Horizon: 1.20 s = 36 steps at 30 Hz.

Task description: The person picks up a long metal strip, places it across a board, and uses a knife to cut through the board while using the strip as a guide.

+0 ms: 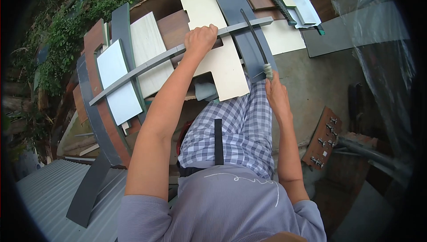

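My left hand (201, 40) is closed around a long grey metal bar (155, 62), which lies slanted across the boards. Marks or joints show along the bar's length. My right hand (278, 93) is closed on the pale wrapped handle of a hacksaw (255, 37). Its thin dark frame points away from me and crosses over the metal bar near the bar's right end. The blade's contact with the bar cannot be made out. Beneath them lie a cream board (229, 70) with notched edges and a dark grey board (240, 41).
A tool with a blue-and-black handle (278, 8) lies on boards at the upper right. White panels (119, 86) and brown strips are stacked leftward. Corrugated metal sheeting (49, 188) is at lower left. A brown board with metal fittings (324, 139) rests at right, near clear plastic sheeting (378, 32).
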Motion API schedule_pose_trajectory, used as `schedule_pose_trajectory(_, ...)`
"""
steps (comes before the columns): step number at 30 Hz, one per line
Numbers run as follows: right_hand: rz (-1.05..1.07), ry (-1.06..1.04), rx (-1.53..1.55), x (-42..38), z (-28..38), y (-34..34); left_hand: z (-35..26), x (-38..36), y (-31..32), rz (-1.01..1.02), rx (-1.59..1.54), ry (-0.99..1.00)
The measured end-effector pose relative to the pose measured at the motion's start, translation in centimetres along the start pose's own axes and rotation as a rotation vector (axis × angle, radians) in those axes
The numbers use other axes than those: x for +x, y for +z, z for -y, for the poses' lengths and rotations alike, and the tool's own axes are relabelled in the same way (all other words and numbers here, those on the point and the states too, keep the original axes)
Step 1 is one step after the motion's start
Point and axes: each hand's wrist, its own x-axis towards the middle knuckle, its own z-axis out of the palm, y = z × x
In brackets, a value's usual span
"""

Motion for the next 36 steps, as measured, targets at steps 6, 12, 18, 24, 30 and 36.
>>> schedule_pose_trajectory(6, 0.045, 0.025, -0.064, 0.7, 0.4, -1.3, 0.5, 0.6, 0.5, 0.003, 0.039, 0.009)
schedule_pose_trajectory(12, 0.084, 0.016, -0.067, 2.2, 2.9, -1.2, 0.6, 0.4, 0.4, 0.030, 0.045, 0.029)
schedule_pose_trajectory(18, 0.021, -0.057, -0.143, 8.5, 4.2, 0.7, 0.1, -0.1, 0.1, 0.025, 0.058, 0.010)
schedule_pose_trajectory(24, 0.021, -0.088, -0.170, 8.7, 4.4, 0.2, 0.2, -0.1, 0.3, 0.004, 0.050, 0.000)
schedule_pose_trajectory(30, -0.083, -0.156, -0.228, 7.8, 4.0, -0.1, 0.0, -0.2, 0.2, -0.001, 0.036, 0.004)
schedule_pose_trajectory(36, -0.083, -0.148, -0.253, 7.8, 3.9, 0.6, -0.1, -0.3, -0.3, 0.042, -0.012, -0.018)
